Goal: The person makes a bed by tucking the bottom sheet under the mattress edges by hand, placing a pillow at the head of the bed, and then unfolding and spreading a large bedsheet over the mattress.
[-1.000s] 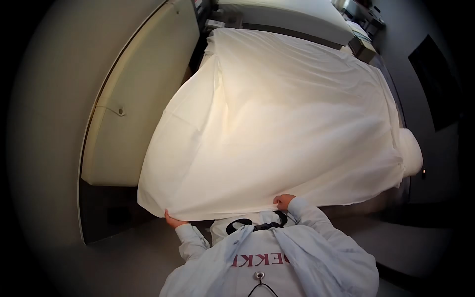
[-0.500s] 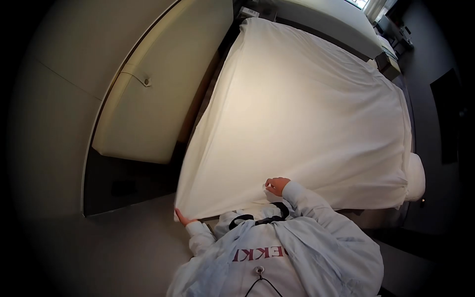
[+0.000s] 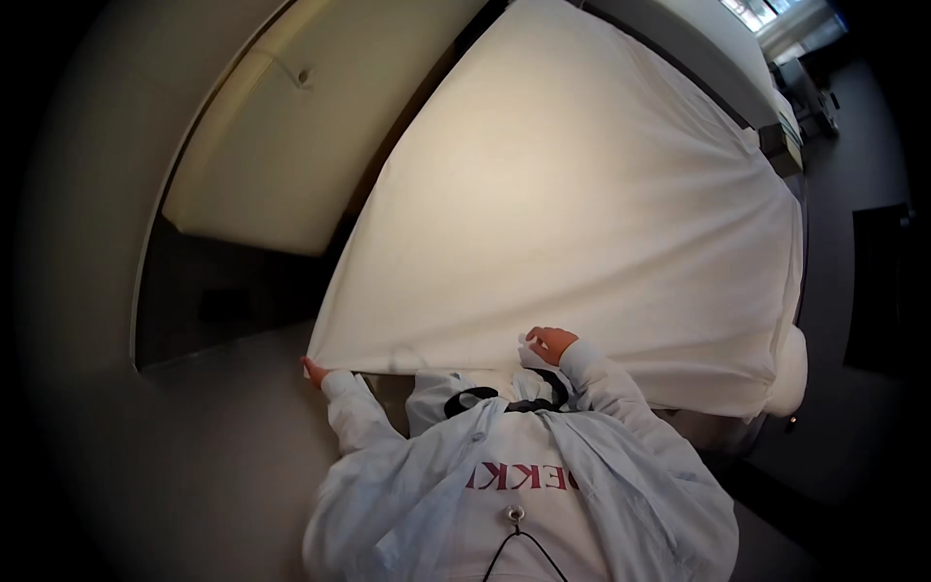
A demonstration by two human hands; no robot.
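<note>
A large white bed sheet is spread over the bed in front of me, with soft creases fanning across its near side. My left hand is closed on its near left corner, pulling that edge out past the bed's side. Close to my body, my right hand has its fingers curled in around a bit of the sheet's near edge. The fabric between both hands runs fairly taut. The bed's surface beneath is hidden.
A padded headboard panel lines the wall at left, above a dark panel. A white rounded bundle sits at the bed's right end. Farther back are another bed, a small box-shaped item and a wall-mounted screen.
My left hand has moved left and up in view with the sheet's corner, and the near edge is stretched tighter. My right hand stays almost in place; the view has shifted.
</note>
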